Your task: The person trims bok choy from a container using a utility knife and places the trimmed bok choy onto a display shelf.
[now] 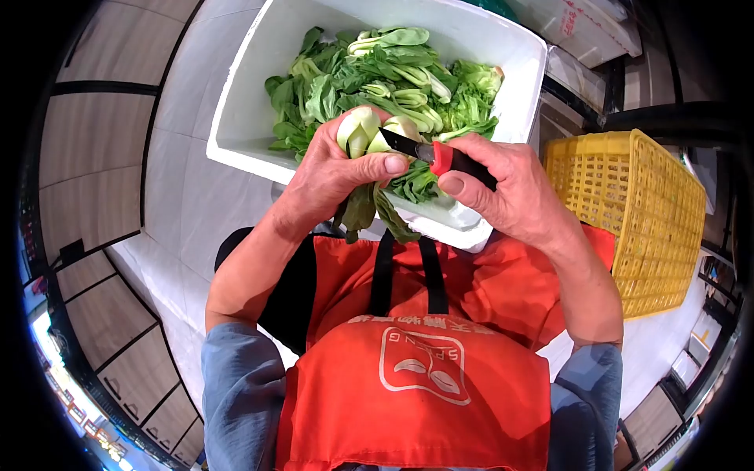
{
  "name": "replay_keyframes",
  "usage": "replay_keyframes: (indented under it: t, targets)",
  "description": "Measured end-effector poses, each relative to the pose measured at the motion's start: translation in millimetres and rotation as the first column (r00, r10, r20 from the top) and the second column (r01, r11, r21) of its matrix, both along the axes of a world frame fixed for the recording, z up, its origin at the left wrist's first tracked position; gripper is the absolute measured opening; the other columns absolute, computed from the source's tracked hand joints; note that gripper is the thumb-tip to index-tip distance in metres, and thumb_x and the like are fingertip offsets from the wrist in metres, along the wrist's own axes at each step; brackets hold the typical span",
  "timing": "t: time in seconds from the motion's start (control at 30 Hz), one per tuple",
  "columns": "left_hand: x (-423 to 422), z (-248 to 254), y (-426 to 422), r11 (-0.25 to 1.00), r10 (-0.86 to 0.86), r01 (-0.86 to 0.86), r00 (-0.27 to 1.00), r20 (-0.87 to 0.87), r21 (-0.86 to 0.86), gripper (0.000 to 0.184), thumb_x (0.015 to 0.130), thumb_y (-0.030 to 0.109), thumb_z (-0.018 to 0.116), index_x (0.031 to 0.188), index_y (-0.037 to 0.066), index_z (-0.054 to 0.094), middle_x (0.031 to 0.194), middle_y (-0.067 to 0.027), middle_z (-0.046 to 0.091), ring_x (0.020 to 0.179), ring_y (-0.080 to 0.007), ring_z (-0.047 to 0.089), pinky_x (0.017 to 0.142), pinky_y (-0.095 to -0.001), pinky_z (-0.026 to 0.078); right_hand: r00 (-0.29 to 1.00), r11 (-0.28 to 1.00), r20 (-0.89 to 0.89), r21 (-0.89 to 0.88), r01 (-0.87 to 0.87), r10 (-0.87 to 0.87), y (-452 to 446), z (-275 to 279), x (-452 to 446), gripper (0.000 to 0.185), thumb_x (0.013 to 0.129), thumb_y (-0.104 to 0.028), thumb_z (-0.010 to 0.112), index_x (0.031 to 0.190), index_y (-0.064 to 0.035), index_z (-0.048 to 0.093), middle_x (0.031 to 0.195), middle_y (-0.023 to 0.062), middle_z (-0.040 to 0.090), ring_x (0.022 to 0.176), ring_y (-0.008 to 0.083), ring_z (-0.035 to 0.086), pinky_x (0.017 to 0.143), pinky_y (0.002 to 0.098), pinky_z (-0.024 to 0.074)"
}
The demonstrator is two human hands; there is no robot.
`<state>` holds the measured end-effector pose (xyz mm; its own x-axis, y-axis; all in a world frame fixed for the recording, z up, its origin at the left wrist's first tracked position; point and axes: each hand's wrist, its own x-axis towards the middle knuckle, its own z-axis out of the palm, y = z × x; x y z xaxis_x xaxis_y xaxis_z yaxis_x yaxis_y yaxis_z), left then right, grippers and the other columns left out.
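Note:
My left hand [343, 162] is wrapped round a bok choy [359, 132], its pale base pointing up and its dark leaves hanging below my palm. In my right hand [510, 182] is a knife [410, 147] with a dark blade and a red and black handle. The blade lies against the pale stem part beside my left thumb. Whether it cuts into the stem I cannot tell. Just beyond both hands, a heap of bok choy [377, 82] lies in a white foam box [259, 94].
To the right stands a yellow plastic crate [660, 212]. A white box with red print [585, 31] is at the upper right. Wood-look cabinets [94, 133] line the left side. Over my lap spreads a red apron [338, 424], close to the foam box's near edge.

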<state>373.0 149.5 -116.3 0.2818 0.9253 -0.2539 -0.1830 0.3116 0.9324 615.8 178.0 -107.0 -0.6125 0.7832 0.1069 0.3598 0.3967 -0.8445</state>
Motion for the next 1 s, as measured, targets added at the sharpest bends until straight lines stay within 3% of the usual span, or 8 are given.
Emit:
replay_keyframes:
  t: [0.23, 0.3, 0.33, 0.37, 0.4, 0.6, 0.77, 1.0]
  targets:
    - [6.9, -5.2, -7.9, 0.986, 0.078, -0.045, 0.975, 0.21, -0.159, 0.037, 0.077, 0.017, 0.085, 0.105, 0.004, 0.065, 0.086, -0.0004, 0.067, 0.076, -0.0069, 0.06, 0.068, -0.0216, 0.048, 0.991, 0.988, 0.064, -0.092, 0.126, -0.12, -1.8, -10.9, 0.1, 0.048, 0.093, -0.051, 0.061, 0.104, -0.0049, 0.067, 0.07, 0.0153, 0.064, 0.065, 0.034, 0.065, 0.061, 0.0416, 0.0498]
    - [8.7, 3.9, -14.1, 0.998, -0.004, -0.003, 0.995, 0.096, 0.069, 0.05, 0.07, 0.023, 0.089, 0.106, 0.004, 0.061, 0.086, -0.0037, 0.064, 0.075, -0.0119, 0.06, 0.067, -0.0252, 0.049, 0.963, 0.946, 0.223, -0.247, 0.208, -0.154, 6.4, -34.1, 8.0, 0.048, 0.095, -0.051, 0.059, 0.103, -0.0037, 0.068, 0.062, 0.0131, 0.062, 0.058, 0.0303, 0.065, 0.058, 0.0421, 0.0492]
    - [6.3, 11.3, -15.2, 0.984, -0.053, 0.047, 0.998, 0.027, 0.174, 0.057, 0.066, 0.026, 0.091, 0.107, 0.004, 0.059, 0.086, -0.0053, 0.063, 0.074, -0.0143, 0.061, 0.066, -0.0271, 0.05, 0.938, 0.967, 0.324, -0.175, 0.188, -0.124, 10.0, -45.1, 17.0, 0.05, 0.096, -0.051, 0.058, 0.099, -0.0022, 0.068, 0.065, 0.0143, 0.063, 0.059, 0.0266, 0.063, 0.059, 0.0394, 0.0487]
    - [5.7, 19.8, -13.0, 0.993, 0.027, -0.023, 0.999, -0.036, 0.116, 0.065, 0.058, 0.028, 0.095, 0.106, 0.004, 0.058, 0.087, -0.0062, 0.064, 0.076, -0.0154, 0.063, 0.068, -0.0288, 0.052, 0.947, 0.956, 0.28, -0.199, 0.215, -0.155, 5.8, -48.8, 16.5, 0.052, 0.096, -0.052, 0.057, 0.098, -0.0012, 0.068, 0.065, 0.0141, 0.062, 0.06, 0.0243, 0.061, 0.059, 0.0375, 0.0481]
    - [-1.9, 14.3, -9.5, 0.988, 0.056, -0.056, 0.998, 0.004, 0.141, 0.041, 0.071, 0.015, 0.089, 0.102, 0.004, 0.065, 0.087, -0.0004, 0.067, 0.079, -0.0082, 0.062, 0.072, -0.0242, 0.051, 0.957, 0.955, 0.24, -0.206, 0.214, -0.162, 10.6, -47.6, 14.1, 0.053, 0.097, -0.052, 0.056, 0.096, -0.0002, 0.068, 0.065, 0.014, 0.061, 0.061, 0.022, 0.059, 0.059, 0.0355, 0.0474]
    - [-3.9, -11.6, -5.2, 1.0, 0.019, -0.018, 0.978, 0.209, -0.009, 0.041, 0.076, 0.018, 0.085, 0.108, 0.005, 0.061, 0.086, -0.0015, 0.065, 0.072, -0.0084, 0.06, 0.066, -0.0241, 0.051, 0.98, 0.994, -0.183, -0.091, 0.064, -0.08, -0.3, -1.5, -2.7, 0.057, 0.092, -0.057, 0.061, 0.101, -0.0009, 0.066, 0.067, 0.0109, 0.057, 0.063, 0.0188, 0.054, 0.061, 0.0322, 0.0459]
    - [-3.4, -19.1, -6.4, 0.996, 0.004, 0.024, 0.946, 0.325, -0.085, 0.047, 0.078, 0.021, 0.083, 0.113, 0.005, 0.056, 0.084, -0.0049, 0.063, 0.068, -0.0122, 0.06, 0.059, -0.0265, 0.05, 0.995, 0.998, -0.082, 0.024, -0.053, 0.054, 1.1, -9.3, -1.5, 0.053, 0.09, -0.056, 0.063, 0.097, -0.0033, 0.065, 0.074, 0.0174, 0.063, 0.068, 0.0365, 0.065, 0.058, 0.0405, 0.049]
    - [1.2, -18.5, -4.3, 0.989, 0.035, 0.014, 0.945, 0.324, -0.149, 0.052, 0.075, 0.021, 0.083, 0.115, 0.006, 0.054, 0.085, -0.0058, 0.062, 0.066, -0.0142, 0.058, 0.056, -0.028, 0.048, 0.997, 0.996, -0.022, 0.061, -0.071, 0.073, 0.8, -7.0, 3.3, 0.053, 0.089, -0.056, 0.064, 0.094, -0.0042, 0.064, 0.074, 0.0164, 0.064, 0.068, 0.0363, 0.065, 0.059, 0.0415, 0.0493]
